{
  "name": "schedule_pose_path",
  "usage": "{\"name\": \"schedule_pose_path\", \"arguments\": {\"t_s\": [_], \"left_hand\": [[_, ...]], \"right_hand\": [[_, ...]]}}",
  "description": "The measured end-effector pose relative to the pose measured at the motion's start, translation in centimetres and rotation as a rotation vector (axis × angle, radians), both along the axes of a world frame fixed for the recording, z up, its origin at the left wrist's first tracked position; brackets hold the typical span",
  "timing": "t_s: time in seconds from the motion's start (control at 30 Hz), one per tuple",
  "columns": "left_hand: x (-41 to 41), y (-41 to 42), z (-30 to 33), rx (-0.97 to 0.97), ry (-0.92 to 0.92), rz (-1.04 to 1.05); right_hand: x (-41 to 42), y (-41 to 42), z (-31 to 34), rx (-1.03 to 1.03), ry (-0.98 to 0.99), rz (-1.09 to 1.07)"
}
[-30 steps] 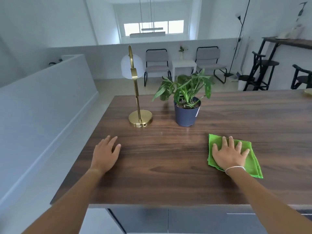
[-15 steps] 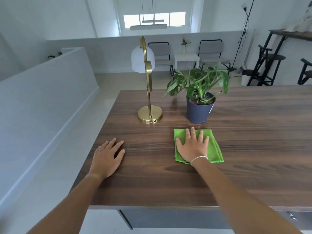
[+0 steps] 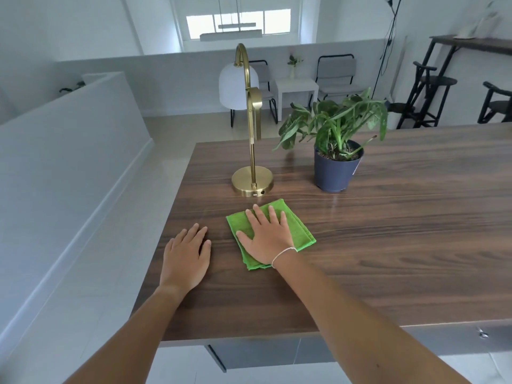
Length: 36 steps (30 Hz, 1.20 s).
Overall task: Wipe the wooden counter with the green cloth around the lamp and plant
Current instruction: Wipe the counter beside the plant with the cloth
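Note:
A folded green cloth (image 3: 300, 231) lies flat on the dark wooden counter (image 3: 401, 245), just in front of the brass lamp (image 3: 252, 181) with its white shade. My right hand (image 3: 267, 236) presses on the cloth with straight, spread fingers and covers its middle. My left hand (image 3: 186, 256) rests flat on the bare wood to the left of the cloth, near the counter's left edge. The potted plant (image 3: 336, 170) in a dark blue pot stands to the right of the lamp, behind the cloth.
The counter's left edge (image 3: 177, 206) drops to a pale floor, with a white half wall (image 3: 69, 151) beyond. Chairs and a small white table (image 3: 296, 87) stand behind the counter. Black stools (image 3: 432, 90) stand at the far right.
My right hand has slid the green cloth leftward across the counter, from in front of the plant to in front of the lamp. My left hand stays flat on the wood.

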<state>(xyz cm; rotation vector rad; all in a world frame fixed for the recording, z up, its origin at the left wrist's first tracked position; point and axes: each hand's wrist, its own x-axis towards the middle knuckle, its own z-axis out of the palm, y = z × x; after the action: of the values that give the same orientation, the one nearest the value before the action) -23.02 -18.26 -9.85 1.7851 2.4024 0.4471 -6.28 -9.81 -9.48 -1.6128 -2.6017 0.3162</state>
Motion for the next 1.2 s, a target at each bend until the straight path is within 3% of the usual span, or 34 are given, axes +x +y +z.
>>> {"name": "schedule_pose_path", "arguments": {"t_s": [0.27,0.47,0.7,1.2], "left_hand": [[2.0,0.4,1.0,-0.064,0.092,0.049],[7.3,2.2,1.9,-0.011,0.025,-0.042],[9.5,1.9,0.7,-0.078,0.012,-0.041],[10.0,1.6,0.6,-0.051,0.03,-0.02]], "right_hand": [[7.7,-1.0,0.1,-0.015,-0.001,0.012],[16.8,0.0,0.3,-0.017,-0.019,-0.139],[26.5,1.0,0.2,-0.021,-0.044,-0.369],[27.2,1.3,0.5,-0.029,-0.082,-0.379]]}}
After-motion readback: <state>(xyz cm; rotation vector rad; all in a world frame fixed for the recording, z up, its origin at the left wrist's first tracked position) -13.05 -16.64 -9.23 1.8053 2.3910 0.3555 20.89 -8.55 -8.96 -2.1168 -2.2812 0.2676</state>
